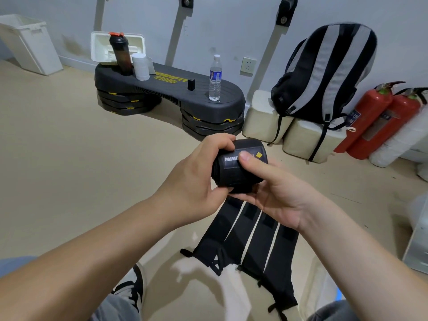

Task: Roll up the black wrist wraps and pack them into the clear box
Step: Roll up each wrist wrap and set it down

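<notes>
A black wrist wrap (234, 172), rolled into a fat cylinder with a white-lettered label, sits between both hands above the floor. My left hand (196, 179) grips its left end, fingers curled over the top. My right hand (273, 191) cradles it from below, the thumb pressing on the label. Under the hands, several flat black wrist wraps (245, 242) lie side by side on the beige floor, thumb loops at their near ends. A clear box edge (416, 246) may show at the far right, but I cannot tell for sure.
A black step platform (176, 93) stands ahead with a shaker bottle (121, 54), white roll and water bottle (215, 77). A striped backpack (324, 72) rests on cream blocks, two red extinguishers (375, 117) beside it. A white bin (30, 42) is far left. My shoe (132, 286) is near.
</notes>
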`<state>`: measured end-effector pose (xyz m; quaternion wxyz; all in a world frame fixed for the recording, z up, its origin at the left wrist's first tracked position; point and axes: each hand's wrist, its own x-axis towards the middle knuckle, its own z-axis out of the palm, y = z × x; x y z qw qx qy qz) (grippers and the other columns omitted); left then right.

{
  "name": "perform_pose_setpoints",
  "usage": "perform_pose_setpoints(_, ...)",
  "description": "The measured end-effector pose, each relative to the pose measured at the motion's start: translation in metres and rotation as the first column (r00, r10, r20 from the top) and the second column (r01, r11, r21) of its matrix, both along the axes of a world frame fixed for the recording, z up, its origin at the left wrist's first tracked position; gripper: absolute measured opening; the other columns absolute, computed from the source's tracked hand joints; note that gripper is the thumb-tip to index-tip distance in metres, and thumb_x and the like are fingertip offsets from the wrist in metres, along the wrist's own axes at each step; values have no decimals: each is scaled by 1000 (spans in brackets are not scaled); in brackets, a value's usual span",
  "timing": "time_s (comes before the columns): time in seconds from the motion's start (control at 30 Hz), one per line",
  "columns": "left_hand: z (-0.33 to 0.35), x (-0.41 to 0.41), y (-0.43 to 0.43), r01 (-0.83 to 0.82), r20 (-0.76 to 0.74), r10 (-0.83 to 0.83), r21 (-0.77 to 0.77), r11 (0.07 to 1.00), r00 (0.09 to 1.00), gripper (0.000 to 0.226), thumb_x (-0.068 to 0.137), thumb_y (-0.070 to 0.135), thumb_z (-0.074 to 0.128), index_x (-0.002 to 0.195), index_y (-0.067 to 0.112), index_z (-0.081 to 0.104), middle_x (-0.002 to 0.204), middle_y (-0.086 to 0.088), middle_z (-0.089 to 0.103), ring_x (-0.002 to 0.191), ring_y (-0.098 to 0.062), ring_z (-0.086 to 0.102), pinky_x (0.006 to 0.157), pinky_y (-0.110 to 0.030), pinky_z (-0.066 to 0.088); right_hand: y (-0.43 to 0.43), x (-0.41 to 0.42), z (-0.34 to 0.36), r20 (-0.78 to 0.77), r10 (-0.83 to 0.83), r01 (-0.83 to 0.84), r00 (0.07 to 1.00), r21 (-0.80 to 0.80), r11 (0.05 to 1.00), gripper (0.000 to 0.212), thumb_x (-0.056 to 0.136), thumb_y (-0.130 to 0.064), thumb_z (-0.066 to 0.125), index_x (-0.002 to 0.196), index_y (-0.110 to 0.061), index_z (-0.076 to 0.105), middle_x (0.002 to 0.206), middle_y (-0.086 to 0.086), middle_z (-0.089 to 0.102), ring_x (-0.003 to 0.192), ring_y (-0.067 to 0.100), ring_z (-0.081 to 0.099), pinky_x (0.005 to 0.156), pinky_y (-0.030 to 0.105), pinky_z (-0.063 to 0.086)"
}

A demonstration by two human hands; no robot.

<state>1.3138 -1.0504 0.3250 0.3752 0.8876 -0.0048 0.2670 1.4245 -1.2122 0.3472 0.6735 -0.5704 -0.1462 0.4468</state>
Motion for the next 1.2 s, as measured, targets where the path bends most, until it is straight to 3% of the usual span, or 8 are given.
perform_pose_setpoints(0.1, -1, 1, 1, 14, -40, -16, -48, 999, 999, 66, 71, 16, 86, 119, 29, 43, 131, 6, 52, 111, -24, 61, 89, -53, 56, 0, 0, -6, 78, -14, 14, 997, -2, 1000, 58, 79, -13, 86, 133, -14, 65, 116, 13, 78, 103, 28, 78, 82, 38, 63)
perform_pose_setpoints(0.2, 0, 0, 1, -20, -147, -2, -148, 989, 989, 68, 67, 30, 95, 113, 29, 45, 125, 8, 52, 115, -11, 59, 96, -45, 55, -2, 4, -11, 469, -18, 81, 883, -114, 990, 69, 63, -3, 93, 121, -30, 66, 105, 2, 77, 98, 24, 78, 86, 40, 63)
perform_pose_setpoints(0.33, -1, -1, 6, 11, -262, -45, -131, 991, 964, 101, 64, 30, 97, 146, 39, 40, 140, 18, 49, 130, 2, 51, 108, -31, 50, -3, 7, -11, 674, 78, 23, 734, -140, 990, 74, 59, -6, 92, 118, -42, 65, 112, -14, 72, 110, 12, 72, 98, 35, 57)
perform_pose_setpoints(0.43, -1, -1, 10, 71, -311, -106, -121, 990, 945, 95, 69, 21, 95, 149, 34, 45, 139, 16, 53, 130, 1, 52, 110, -26, 46, -3, 5, -14, 758, 179, -44, 627, -195, 980, 83, 58, -7, 90, 128, -38, 57, 120, -20, 67, 117, 6, 67, 102, 26, 52)
perform_pose_setpoints(0.63, -1, -3, 10, 20, -386, -40, -55, 998, 922, 89, 65, 30, 96, 142, 31, 51, 129, 14, 57, 117, -4, 57, 103, -30, 49, -3, 2, -17, 711, 254, -63, 656, -284, 957, 106, 61, -5, 89, 142, -43, 32, 129, -7, 52, 107, 6, 69, 99, 32, 58)
perform_pose_setpoints(0.77, 2, -4, 7, -55, -352, 54, 8, 998, 935, 74, 60, 38, 89, 126, 33, 55, 116, 19, 58, 104, -4, 60, 87, -29, 53, -4, 8, -17, 568, 213, -53, 795, -285, 957, 99, 51, -5, 92, 138, -32, 53, 125, 1, 68, 111, 14, 73, 102, 43, 59)
perform_pose_setpoints(0.93, -1, -2, 6, -93, -285, 141, 176, 980, 948, 67, 57, 47, 80, 117, 32, 52, 106, 19, 52, 95, -9, 51, 75, -29, 47, -5, 10, -13, 404, 207, -121, 891, -227, 966, 72, 59, -11, 95, 125, -17, 67, 117, 5, 75, 110, 19, 75, 94, 32, 58)
perform_pose_setpoints(1.2, -11, 1, 1, -99, -161, 162, 341, 935, 974, 61, 56, 42, 69, 113, 24, 54, 102, 14, 42, 88, -13, 41, 65, -33, 41, -2, -1, -10, 577, 225, 4, 785, -368, 930, 63, 58, -48, 102, 109, -35, 67, 105, -7, 75, 97, 10, 74, 90, 33, 61)
